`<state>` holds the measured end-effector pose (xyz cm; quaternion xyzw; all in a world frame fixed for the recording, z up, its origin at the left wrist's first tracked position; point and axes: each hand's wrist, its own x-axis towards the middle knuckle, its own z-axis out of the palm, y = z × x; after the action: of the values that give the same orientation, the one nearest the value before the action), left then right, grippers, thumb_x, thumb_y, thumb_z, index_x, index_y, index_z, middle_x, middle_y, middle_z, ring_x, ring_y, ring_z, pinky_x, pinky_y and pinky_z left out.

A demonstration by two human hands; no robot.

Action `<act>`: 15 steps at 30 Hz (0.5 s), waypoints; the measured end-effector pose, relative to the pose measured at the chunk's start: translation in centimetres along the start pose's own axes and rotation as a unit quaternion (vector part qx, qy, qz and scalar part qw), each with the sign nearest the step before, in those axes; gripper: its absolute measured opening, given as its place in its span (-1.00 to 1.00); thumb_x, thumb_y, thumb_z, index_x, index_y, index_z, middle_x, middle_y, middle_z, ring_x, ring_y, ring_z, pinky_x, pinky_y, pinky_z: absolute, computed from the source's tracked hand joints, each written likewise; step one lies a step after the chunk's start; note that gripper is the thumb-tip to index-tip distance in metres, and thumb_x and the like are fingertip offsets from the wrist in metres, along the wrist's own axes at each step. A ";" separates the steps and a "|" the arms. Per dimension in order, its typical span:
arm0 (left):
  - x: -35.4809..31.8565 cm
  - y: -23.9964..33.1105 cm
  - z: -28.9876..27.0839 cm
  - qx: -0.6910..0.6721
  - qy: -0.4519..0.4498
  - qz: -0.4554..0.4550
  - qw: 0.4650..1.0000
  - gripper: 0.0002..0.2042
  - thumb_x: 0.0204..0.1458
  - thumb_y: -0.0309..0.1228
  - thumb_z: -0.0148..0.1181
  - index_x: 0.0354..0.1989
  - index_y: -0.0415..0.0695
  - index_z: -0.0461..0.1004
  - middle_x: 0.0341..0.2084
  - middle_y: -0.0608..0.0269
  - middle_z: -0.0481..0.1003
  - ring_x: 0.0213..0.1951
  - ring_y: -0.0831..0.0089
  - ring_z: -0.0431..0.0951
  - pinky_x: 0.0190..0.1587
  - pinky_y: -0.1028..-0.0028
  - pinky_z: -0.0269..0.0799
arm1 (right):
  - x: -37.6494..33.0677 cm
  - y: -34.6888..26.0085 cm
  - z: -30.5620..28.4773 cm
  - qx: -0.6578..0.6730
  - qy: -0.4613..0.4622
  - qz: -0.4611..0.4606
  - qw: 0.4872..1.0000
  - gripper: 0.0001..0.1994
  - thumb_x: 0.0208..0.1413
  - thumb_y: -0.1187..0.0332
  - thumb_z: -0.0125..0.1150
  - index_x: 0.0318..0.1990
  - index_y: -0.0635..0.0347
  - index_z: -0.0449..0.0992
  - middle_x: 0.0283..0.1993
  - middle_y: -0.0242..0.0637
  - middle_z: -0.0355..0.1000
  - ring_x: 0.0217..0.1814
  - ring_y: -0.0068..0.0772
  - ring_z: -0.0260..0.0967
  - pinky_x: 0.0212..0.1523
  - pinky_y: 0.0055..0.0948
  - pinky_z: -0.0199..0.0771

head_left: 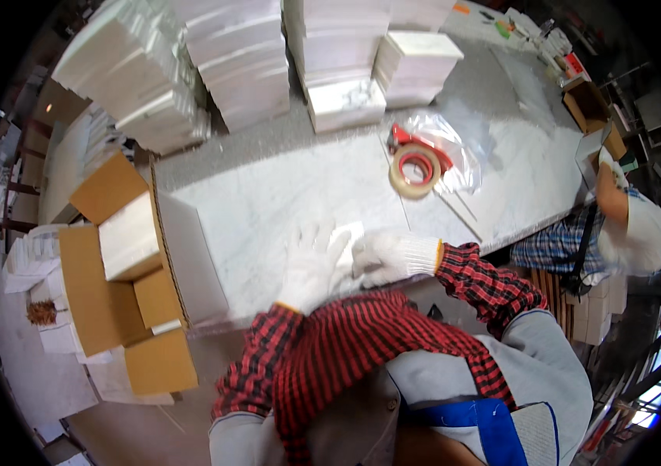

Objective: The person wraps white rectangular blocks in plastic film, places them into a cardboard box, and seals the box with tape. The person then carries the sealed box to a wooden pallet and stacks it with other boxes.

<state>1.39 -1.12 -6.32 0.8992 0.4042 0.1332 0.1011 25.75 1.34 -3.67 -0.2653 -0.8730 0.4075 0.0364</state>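
Observation:
Both my hands wear white knit gloves and are at the near edge of the pale marble-look work surface (253, 213). My left hand (311, 260) lies on it with its fingers stretched out and apart. Close beside it, my right hand (392, 259) is closed, its fingers curled; what they grip is hidden. A small bright white piece (350, 231), too indistinct to name, shows between the two hands. Beyond my right hand sits a red tape dispenser (439, 158) with a roll of clear tape (414, 171), next to a crumpled clear plastic bag (458, 147).
Tall stacks of white tiles (241, 74) line the far side. An open cardboard box (97, 299) with white tiles (130, 237) inside stands at left. Thin strips (461, 216) lie near the right edge. Another person (633, 229) works at far right beside a small box (590, 109).

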 end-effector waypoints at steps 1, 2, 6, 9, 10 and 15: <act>-0.1 0.2 0.2 -0.010 -0.005 0.006 1.000 -0.33 0.09 0.04 0.28 0.32 -0.08 0.44 0.29 -0.10 0.39 0.28 -0.06 0.33 0.30 -0.11 0.19 | -0.2 0.2 -1.4 0.059 -0.051 0.036 0.996 -0.68 0.09 0.14 0.38 -0.08 0.09 0.72 -0.02 -0.08 0.56 0.10 -0.03 0.50 0.12 -0.11 0.52; 0.3 -0.2 0.4 -0.012 -0.002 0.012 1.000 -0.33 0.08 0.06 0.29 0.31 -0.06 0.46 0.28 -0.10 0.39 0.27 -0.06 0.33 0.29 -0.10 0.20 | 0.0 0.6 -3.6 0.008 0.031 0.031 0.999 -0.66 0.09 0.13 0.39 -0.05 0.11 0.71 0.03 -0.09 0.57 0.13 -0.05 0.49 0.15 -0.11 0.51; 0.4 -0.2 -0.1 -0.016 -0.001 0.011 1.000 -0.38 0.06 0.09 0.31 0.25 0.01 0.52 0.25 -0.09 0.41 0.20 -0.03 0.37 0.23 -0.04 0.24 | 5.1 5.3 -13.6 -0.156 0.359 0.080 0.917 -0.41 0.03 0.16 0.43 0.26 0.11 0.53 0.09 -0.05 0.54 0.25 0.07 0.43 0.30 -0.12 0.44; 0.6 -0.1 -0.3 -0.014 0.001 0.022 1.000 -0.38 0.05 0.06 0.34 0.25 0.02 0.51 0.25 -0.09 0.41 0.19 -0.03 0.38 0.20 -0.02 0.26 | 8.3 9.9 -19.1 -0.283 0.282 0.151 0.904 -0.32 -0.11 0.25 0.46 0.27 0.05 0.45 0.14 -0.03 0.46 0.23 0.11 0.43 0.22 -0.01 0.48; 0.7 0.0 -0.2 -0.009 0.006 0.026 1.000 -0.38 0.04 0.05 0.35 0.26 0.03 0.51 0.25 -0.09 0.40 0.19 -0.03 0.38 0.20 -0.01 0.27 | 9.0 11.3 -19.6 -0.316 0.268 0.132 0.901 -0.31 -0.12 0.26 0.46 0.27 0.04 0.45 0.16 -0.01 0.45 0.22 0.13 0.43 0.20 0.01 0.49; 0.5 0.1 -0.8 -0.024 -0.004 0.011 1.000 -0.37 0.02 0.04 0.36 0.27 0.08 0.50 0.27 -0.08 0.40 0.22 -0.04 0.37 0.22 -0.04 0.27 | 10.4 13.9 -20.9 -0.355 0.206 0.116 0.905 -0.26 -0.15 0.23 0.46 0.31 0.04 0.41 0.12 0.02 0.45 0.20 0.17 0.42 0.17 0.02 0.49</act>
<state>1.51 -0.70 -5.44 0.9017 0.3902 0.1400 0.1230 28.71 28.25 -1.49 -0.4378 -0.8962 0.0084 0.0713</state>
